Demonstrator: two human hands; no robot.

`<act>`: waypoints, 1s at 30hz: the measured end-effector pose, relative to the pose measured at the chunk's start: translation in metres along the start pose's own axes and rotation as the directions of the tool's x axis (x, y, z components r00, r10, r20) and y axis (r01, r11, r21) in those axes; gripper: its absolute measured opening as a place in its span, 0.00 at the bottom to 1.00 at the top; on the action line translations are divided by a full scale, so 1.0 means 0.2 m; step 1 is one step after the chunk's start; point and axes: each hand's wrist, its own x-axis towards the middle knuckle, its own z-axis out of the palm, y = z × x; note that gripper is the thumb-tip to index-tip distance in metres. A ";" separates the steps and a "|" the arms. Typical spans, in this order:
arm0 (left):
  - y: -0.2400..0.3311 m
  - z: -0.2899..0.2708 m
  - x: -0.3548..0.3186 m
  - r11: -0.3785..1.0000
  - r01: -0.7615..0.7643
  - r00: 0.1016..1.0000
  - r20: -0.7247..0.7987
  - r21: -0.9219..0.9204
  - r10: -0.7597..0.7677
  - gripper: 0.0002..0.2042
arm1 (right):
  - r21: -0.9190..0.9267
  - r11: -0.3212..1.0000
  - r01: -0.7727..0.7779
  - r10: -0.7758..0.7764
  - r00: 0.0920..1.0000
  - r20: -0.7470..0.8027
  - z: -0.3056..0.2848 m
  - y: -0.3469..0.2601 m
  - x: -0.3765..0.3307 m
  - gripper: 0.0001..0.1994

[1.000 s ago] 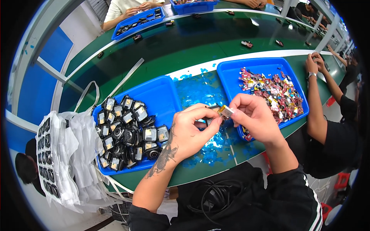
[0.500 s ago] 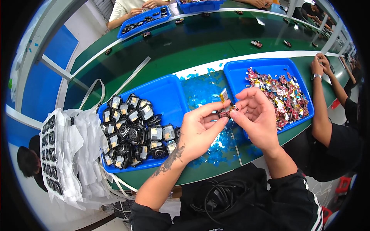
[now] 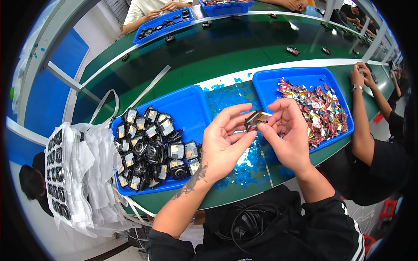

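Between my hands is a small black smartwatch case (image 3: 250, 122) with a silver-and-yellow part (image 3: 263, 116), possibly a circuit board with its battery, tilted out of it. My left hand (image 3: 224, 145) pinches the case between thumb and fingers. With thumb and curled fingers, my right hand (image 3: 291, 137) grips the silver-and-yellow part; its fingertips partly hide the contact. Left of my hands, a blue tray (image 3: 191, 102) carries a pile of black watch cases (image 3: 152, 151). On the right, another blue tray (image 3: 270, 78) has many small red, yellow and silver electronic pieces (image 3: 320, 111).
Blue film scraps (image 3: 244, 172) cover the table between the trays. Beyond runs a green conveyor belt (image 3: 235, 41) with scattered small parts. At left stand stacked white packing trays (image 3: 82, 174) of watch cases. Co-workers' hands (image 3: 363, 74) are at the right and across the belt.
The silver-and-yellow part, upright before, now leans right toward my right fingers. My left fingers have spread and the black case has turned into view. Parts on the belt have shifted slightly right.
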 end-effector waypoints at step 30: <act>0.83 0.05 -0.53 0.112 -0.887 0.311 0.402 0.447 0.861 0.06 | -0.786 0.612 0.085 0.001 0.994 0.108 -0.09 0.39 1.19 0.19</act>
